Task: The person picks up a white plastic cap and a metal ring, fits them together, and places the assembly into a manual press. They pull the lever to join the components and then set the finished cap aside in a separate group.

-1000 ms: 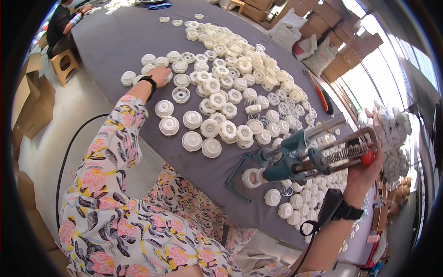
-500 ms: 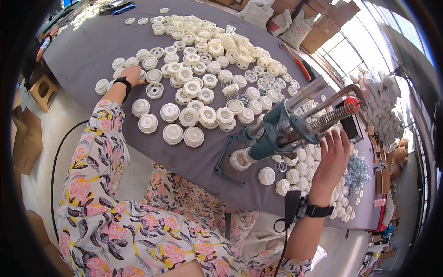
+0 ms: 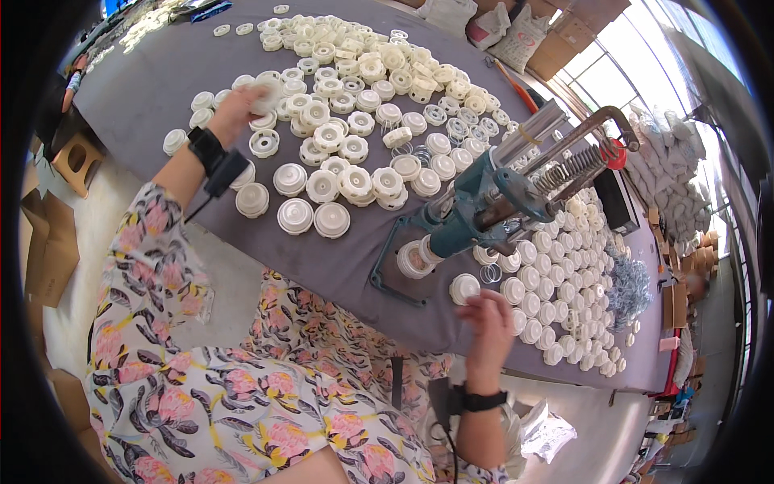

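My left hand is raised over the left part of the table, closed on a white round plastic cap that is smeared by motion. My right hand hangs by the table's front edge, its fingers apart and slightly blurred. Just beyond those fingertips lies a single white cap. Between my hands stands a green hand press with a coil spring and a red knob. Under its ram sits another white cap. Loose white caps lie in front of my left hand's side.
A heap of cream ring-shaped parts covers the far table. Rows of white caps lie right of the press, beside a tangle of metal springs. An orange-handled tool rests at the far edge. Sacks are stacked at the right.
My left hand has lifted and moved up and right with a cap from the left row. My right hand has left the press and come down toward the front edge.
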Demonstrator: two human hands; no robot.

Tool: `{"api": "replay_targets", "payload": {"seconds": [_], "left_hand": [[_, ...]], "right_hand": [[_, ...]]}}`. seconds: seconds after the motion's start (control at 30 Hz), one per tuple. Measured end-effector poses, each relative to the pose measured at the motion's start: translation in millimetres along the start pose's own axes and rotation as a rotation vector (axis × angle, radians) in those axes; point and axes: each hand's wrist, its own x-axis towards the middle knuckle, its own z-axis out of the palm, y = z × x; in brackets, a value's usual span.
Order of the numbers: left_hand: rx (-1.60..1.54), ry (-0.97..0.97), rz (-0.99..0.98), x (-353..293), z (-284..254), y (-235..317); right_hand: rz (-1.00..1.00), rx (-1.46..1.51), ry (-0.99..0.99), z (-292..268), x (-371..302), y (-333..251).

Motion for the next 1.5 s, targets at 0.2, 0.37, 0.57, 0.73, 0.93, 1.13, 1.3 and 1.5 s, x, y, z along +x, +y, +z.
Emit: {"api": "replay_targets", "payload": {"seconds": [0.2, 0.37, 0.57, 0.73, 0.93, 1.13, 1.3, 1.5], "left_hand": [[-0.118, -0.590, -0.309, -170.8, 156.3, -20.4], [-0.151, -0.572, -0.371, -232.8, 203.5, -56.6], [0.029, -0.529, -0.054, -244.8, 227.7, -78.7], [0.670, -0.538, 0.204, -238.8, 220.6, -59.4], [0.360, -0.598, 0.521, -228.6, 217.8, -72.9], [0.392, -0.538, 0.589, -198.1, 238.3, -98.9], [0.408, -0.542, 0.553, -197.5, 233.8, -102.9], [0.442, -0.584, 0.558, -189.1, 231.5, -107.8]], "right_hand": [[0.183, 0.107, -0.243, 66.5, 11.5, 59.1], [0.136, 0.096, -0.196, 71.9, 5.7, 75.6], [0.138, 0.144, -0.086, 59.7, 15.1, 80.6], [0.148, 0.196, 0.002, 61.4, 15.9, 77.0], [0.161, 0.129, 0.028, 55.3, 23.4, 81.7], [0.099, -0.095, -0.053, 43.5, 48.6, 72.6], [0.179, -0.206, -0.066, 37.1, 44.5, 79.5], [-0.407, -0.495, -0.187, 50.1, 53.1, 78.8]]}}
